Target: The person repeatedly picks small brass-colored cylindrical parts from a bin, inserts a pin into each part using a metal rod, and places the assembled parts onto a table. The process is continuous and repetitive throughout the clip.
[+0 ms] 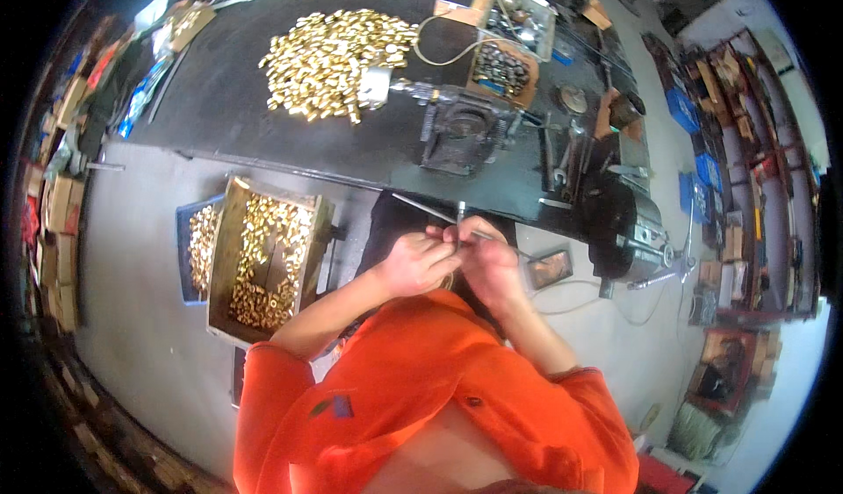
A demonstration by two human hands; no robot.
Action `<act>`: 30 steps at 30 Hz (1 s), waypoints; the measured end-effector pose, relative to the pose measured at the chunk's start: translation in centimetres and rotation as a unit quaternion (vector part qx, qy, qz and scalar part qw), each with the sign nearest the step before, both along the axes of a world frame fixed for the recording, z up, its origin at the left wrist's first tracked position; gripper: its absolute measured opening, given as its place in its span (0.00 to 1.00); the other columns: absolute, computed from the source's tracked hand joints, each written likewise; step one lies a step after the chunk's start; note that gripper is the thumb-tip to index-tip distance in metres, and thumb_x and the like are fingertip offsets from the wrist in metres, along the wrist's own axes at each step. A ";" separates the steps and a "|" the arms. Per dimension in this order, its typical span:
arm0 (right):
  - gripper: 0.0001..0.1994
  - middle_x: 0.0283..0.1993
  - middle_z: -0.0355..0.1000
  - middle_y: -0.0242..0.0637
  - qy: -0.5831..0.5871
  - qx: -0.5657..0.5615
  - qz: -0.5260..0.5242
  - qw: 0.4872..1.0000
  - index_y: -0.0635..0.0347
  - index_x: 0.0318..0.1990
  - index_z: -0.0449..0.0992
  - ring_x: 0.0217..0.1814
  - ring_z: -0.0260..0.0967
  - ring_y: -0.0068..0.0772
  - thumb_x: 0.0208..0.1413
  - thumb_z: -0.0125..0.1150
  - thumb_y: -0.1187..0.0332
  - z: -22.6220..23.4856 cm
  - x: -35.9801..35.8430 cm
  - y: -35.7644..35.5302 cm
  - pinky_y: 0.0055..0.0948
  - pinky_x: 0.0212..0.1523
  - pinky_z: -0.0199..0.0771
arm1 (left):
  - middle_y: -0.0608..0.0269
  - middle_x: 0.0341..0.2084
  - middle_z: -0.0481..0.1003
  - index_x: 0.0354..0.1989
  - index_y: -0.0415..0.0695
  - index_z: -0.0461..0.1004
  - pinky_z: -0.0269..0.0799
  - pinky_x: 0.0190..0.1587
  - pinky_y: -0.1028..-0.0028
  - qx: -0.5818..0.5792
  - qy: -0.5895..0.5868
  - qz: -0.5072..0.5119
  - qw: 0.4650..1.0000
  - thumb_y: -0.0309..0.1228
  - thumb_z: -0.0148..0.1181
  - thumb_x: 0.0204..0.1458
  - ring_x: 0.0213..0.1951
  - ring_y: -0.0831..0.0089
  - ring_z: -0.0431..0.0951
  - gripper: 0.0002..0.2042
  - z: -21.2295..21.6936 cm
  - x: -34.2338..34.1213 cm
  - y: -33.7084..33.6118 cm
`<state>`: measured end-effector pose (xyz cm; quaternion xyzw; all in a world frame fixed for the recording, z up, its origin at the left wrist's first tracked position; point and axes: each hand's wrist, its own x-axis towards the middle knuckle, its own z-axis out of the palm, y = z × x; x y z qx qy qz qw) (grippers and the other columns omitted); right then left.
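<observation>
Both my hands are together in front of my body, just off the near edge of the workbench [351, 171]. My left hand [421, 262] is closed, its fingers pinched around a long thin metal rod [410, 202]. Against it my right hand [490, 261] is curled closed on the same rod, whose other end runs out to the right. A short metal shaft [462, 208] stands up between the fingertips, crossing the rod. How the shaft and rod join is hidden by my fingers.
A heap of brass fittings [329, 59] covers part of the bench. Beside it sits a dark metal fixture [461, 129]; wrenches [566, 156] and a box of dark metal parts [500, 71] lie farther right. A wooden crate [219, 270] with brass parts is at lower left.
</observation>
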<state>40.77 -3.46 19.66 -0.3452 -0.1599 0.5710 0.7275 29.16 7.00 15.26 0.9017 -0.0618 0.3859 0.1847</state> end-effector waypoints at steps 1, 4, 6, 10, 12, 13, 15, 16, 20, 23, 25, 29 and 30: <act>0.09 0.33 0.67 0.36 -0.017 0.011 0.010 1.000 0.61 0.31 0.67 0.47 0.67 0.38 0.38 0.46 0.74 -0.1 -0.6 0.4 0.35 0.58 0.62 | 0.63 0.25 0.72 0.38 0.42 0.76 0.71 0.25 0.72 0.003 -0.009 0.005 1.000 0.24 0.56 0.33 0.25 0.68 0.75 0.18 0.1 -0.6 0.1; 0.06 0.27 0.60 0.31 -0.024 -0.040 0.014 0.999 0.59 0.27 0.63 0.41 0.64 0.34 0.37 0.46 0.74 -0.2 -1.3 1.8 0.33 0.55 0.63 | 0.62 0.28 0.73 0.38 0.43 0.77 0.72 0.26 0.72 -0.030 0.006 0.043 0.999 0.24 0.57 0.33 0.25 0.67 0.76 0.18 -0.2 -1.5 0.1; 0.06 0.25 0.57 0.27 -0.086 -0.048 0.017 0.995 0.56 0.25 0.60 0.33 0.59 0.25 0.38 0.50 0.71 -0.8 -1.6 2.5 0.25 0.40 0.62 | 0.58 0.27 0.76 0.38 0.41 0.77 0.73 0.27 0.74 -0.204 0.069 0.028 0.976 0.23 0.58 0.43 0.26 0.68 0.78 0.12 0.3 -3.0 -0.3; 0.19 0.23 0.52 0.22 -0.320 -0.064 0.088 0.941 0.55 0.22 0.56 0.25 0.48 0.16 0.42 0.63 0.58 -1.7 -1.0 2.7 0.21 0.25 0.49 | 0.62 0.23 0.77 0.41 0.38 0.77 0.71 0.26 0.79 -0.549 0.093 0.119 0.822 0.27 0.55 0.55 0.24 0.80 0.75 0.09 3.0 -6.3 0.3; 0.23 0.22 0.50 0.22 -0.460 0.033 0.104 0.881 0.55 0.21 0.55 0.25 0.46 0.17 0.43 0.64 0.53 -2.8 -1.2 3.5 0.21 0.26 0.47 | 0.63 0.21 0.75 0.41 0.37 0.76 0.70 0.25 0.80 -0.649 0.059 0.092 0.752 0.30 0.53 0.57 0.21 0.81 0.72 0.10 2.9 -6.5 2.3; 0.25 0.22 0.49 0.23 -0.420 0.025 0.134 0.897 0.56 0.20 0.54 0.26 0.45 0.17 0.42 0.64 0.50 -2.7 -1.8 3.7 0.22 0.26 0.46 | 0.65 0.20 0.74 0.41 0.36 0.76 0.69 0.24 0.79 -0.659 0.058 0.068 0.747 0.32 0.51 0.59 0.21 0.81 0.71 0.12 2.5 -6.5 2.6; 0.17 0.23 0.53 0.27 -0.354 0.043 0.168 0.919 0.57 0.20 0.54 0.27 0.51 0.20 0.41 0.60 0.67 -2.9 -3.6 4.5 0.21 0.29 0.52 | 0.66 0.20 0.74 0.33 0.36 0.76 0.69 0.24 0.80 -0.652 0.089 0.041 0.752 0.32 0.51 0.60 0.22 0.82 0.71 0.12 2.3 -7.0 2.2; 0.14 0.23 0.54 0.29 -0.297 0.059 0.171 0.937 0.57 0.20 0.53 0.27 0.53 0.22 0.39 0.57 0.74 -2.8 -4.6 5.0 0.21 0.30 0.55 | 0.66 0.20 0.74 0.30 0.36 0.76 0.68 0.24 0.80 -0.656 0.092 0.029 0.748 0.32 0.50 0.60 0.22 0.82 0.70 0.12 1.9 -7.0 2.1; 0.11 0.25 0.60 0.34 -0.335 0.119 0.237 0.904 0.58 0.19 0.54 0.26 0.57 0.24 0.35 0.50 0.83 -4.1 -4.2 6.1 0.22 0.28 0.57 | 0.66 0.17 0.73 0.26 0.37 0.75 0.66 0.22 0.80 -0.686 0.026 0.069 0.724 0.31 0.51 0.60 0.19 0.82 0.70 0.13 1.1 -8.2 1.5; 0.12 0.24 0.62 0.33 -0.294 0.093 0.290 0.906 0.58 0.18 0.54 0.26 0.59 0.22 0.37 0.53 0.79 -5.2 -3.7 6.0 0.22 0.26 0.56 | 0.62 0.18 0.74 0.29 0.36 0.76 0.69 0.23 0.79 -0.712 0.009 0.054 0.700 0.30 0.50 0.59 0.19 0.78 0.73 0.12 -0.1 -9.1 0.7; 0.13 0.21 0.59 0.27 -0.241 0.067 0.293 0.923 0.57 0.16 0.55 0.23 0.53 0.17 0.39 0.54 0.75 -3.3 -5.1 6.2 0.21 0.23 0.50 | 0.58 0.21 0.76 0.33 0.35 0.75 0.73 0.26 0.77 -0.738 -0.015 0.024 0.674 0.29 0.49 0.60 0.22 0.74 0.76 0.10 -0.3 -10.1 0.5; 0.13 0.18 0.49 0.21 -0.427 0.009 0.284 0.859 0.57 0.15 0.56 0.21 0.45 0.14 0.38 0.56 0.72 -4.4 -2.9 6.1 0.22 0.22 0.43 | 0.51 0.26 0.78 0.40 0.33 0.73 0.77 0.33 0.71 -0.746 -0.119 0.119 0.644 0.25 0.50 0.58 0.26 0.67 0.79 0.08 -1.4 -15.6 2.7; 0.13 0.17 0.50 0.21 -0.412 0.013 0.267 0.871 0.57 0.15 0.56 0.21 0.46 0.14 0.37 0.57 0.70 -4.3 -2.8 5.9 0.22 0.22 0.43 | 0.53 0.27 0.78 0.39 0.33 0.73 0.77 0.34 0.72 -0.711 -0.086 0.192 0.671 0.20 0.49 0.55 0.26 0.69 0.79 0.07 -2.5 -17.9 4.4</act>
